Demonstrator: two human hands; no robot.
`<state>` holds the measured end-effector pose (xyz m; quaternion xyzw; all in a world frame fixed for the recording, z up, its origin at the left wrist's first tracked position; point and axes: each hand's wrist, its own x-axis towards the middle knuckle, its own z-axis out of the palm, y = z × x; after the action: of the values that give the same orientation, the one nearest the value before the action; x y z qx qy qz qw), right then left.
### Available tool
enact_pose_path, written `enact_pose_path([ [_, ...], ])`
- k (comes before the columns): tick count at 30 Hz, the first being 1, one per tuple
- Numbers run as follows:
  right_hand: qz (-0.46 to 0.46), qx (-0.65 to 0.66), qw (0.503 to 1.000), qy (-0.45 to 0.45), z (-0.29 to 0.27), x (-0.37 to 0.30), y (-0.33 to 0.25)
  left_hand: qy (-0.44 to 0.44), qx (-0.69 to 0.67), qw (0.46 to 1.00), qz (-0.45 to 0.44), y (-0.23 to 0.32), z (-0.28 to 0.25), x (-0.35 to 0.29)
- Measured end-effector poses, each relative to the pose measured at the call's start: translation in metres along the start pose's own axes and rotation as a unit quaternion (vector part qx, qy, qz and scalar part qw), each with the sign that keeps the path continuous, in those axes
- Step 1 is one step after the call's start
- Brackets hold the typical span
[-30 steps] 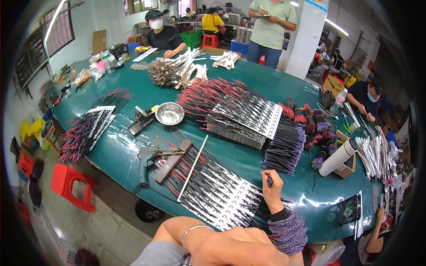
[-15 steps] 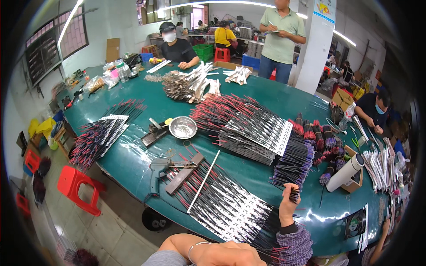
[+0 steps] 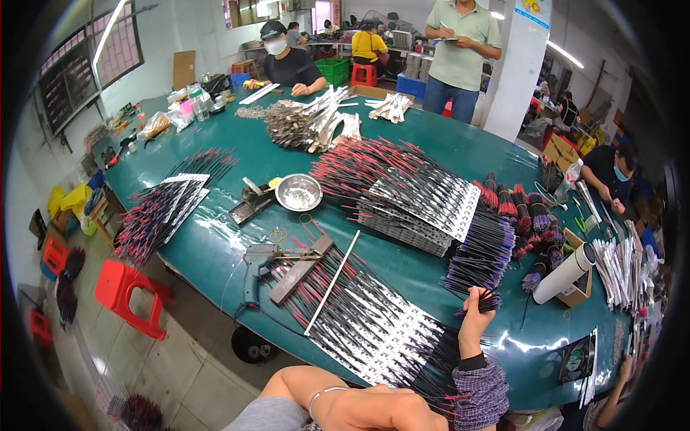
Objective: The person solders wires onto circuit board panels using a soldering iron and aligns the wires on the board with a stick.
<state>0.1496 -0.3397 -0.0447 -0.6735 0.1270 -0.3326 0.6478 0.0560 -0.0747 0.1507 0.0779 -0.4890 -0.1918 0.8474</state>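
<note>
My right hand (image 3: 474, 320), in a plaid sleeve, is closed round a bunch of thin black wires with purplish ends (image 3: 489, 302), beside the near end of a similar pile (image 3: 478, 255). At the lower edge my left hand (image 3: 384, 411), a bracelet on its wrist, is partly cut off; its fingers are hidden. Just beyond it, rows of black wires with red ends lie across white perforated strips (image 3: 388, 327). A brown bar (image 3: 302, 269) and a thin white stick (image 3: 333, 284) rest over their far left ends, beside a teal gun-shaped tool (image 3: 255, 273).
Stacked wired strips (image 3: 424, 197) lie mid-table on the green top (image 3: 230, 172), near a metal bowl (image 3: 299, 192). Tied wire bundles (image 3: 521, 201) and a white cylinder (image 3: 566, 273) stand right. Co-workers sit at the far and right edges; another person stands behind.
My right hand has shifted slightly right with the wires, which now point more to the right. The whole view has tilted a little; the strips on the table lie unchanged.
</note>
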Motion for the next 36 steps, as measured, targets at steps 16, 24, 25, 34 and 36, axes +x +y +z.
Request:
enact_pose_path([
  [16, 0.01, 0.019, 0.999, 0.042, -0.011, 0.002, 0.001, -0.114, 0.181, 0.976, 0.036, -0.002, -0.013, -0.019],
  [24, -0.049, 0.017, 0.998, 0.048, -0.001, -0.003, -0.005, 0.027, 0.067, 0.992, 0.106, 0.0, 0.008, 0.022],
  [25, -0.043, 0.007, 0.998, 0.047, -0.001, -0.002, -0.003, 0.024, 0.064, 0.993, 0.092, 0.005, 0.007, 0.023],
  [34, -0.036, 0.024, 0.999, 0.014, 0.002, 0.003, 0.002, -0.053, 0.03, 0.998, 0.02, -0.004, 0.013, 0.044],
  [36, -0.026, 0.021, 0.999, 0.036, 0.002, 0.002, -0.005, -0.068, 0.054, 0.992, 0.095, -0.021, 0.016, 0.037],
])
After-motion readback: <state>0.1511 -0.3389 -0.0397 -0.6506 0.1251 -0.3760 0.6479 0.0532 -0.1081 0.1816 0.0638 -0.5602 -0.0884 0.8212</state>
